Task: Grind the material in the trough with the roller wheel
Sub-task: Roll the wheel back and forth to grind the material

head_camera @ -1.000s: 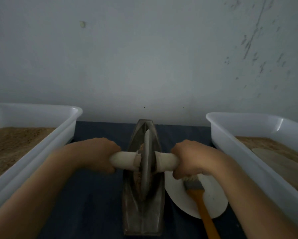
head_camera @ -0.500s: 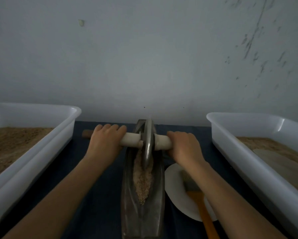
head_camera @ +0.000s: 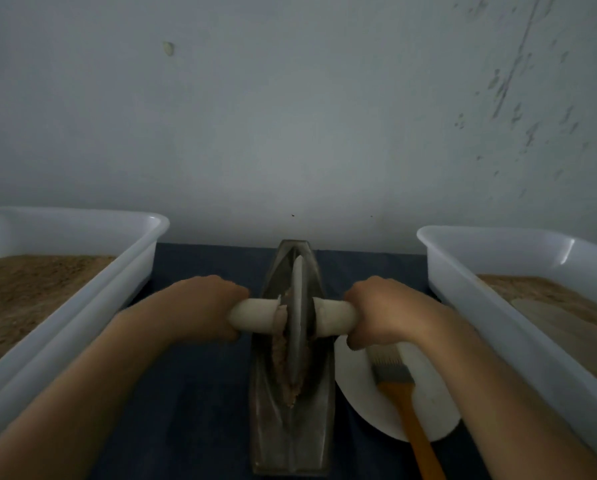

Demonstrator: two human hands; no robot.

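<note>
Left hand (head_camera: 203, 308) and right hand (head_camera: 385, 311) each grasp an end of the roller wheel's (head_camera: 297, 320) handle; the wheel stands mid-trough (head_camera: 292, 441) in tan material (head_camera: 279, 351). White bins crowd 9 (head_camera: 93, 306) and 3 o'clock (head_camera: 491, 306); a brush (head_camera: 399, 386) lies on a plate (head_camera: 363, 407) at 4. No readable writing.

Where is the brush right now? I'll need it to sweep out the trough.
In the head view, the brush lies on the white plate, right of the trough, just below the right hand.

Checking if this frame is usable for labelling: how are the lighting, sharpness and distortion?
Head view: dim, flat lighting, no glare; wide-angle lens bows the left tub and right tub outward; roller wheel and both hands look soft.
</note>
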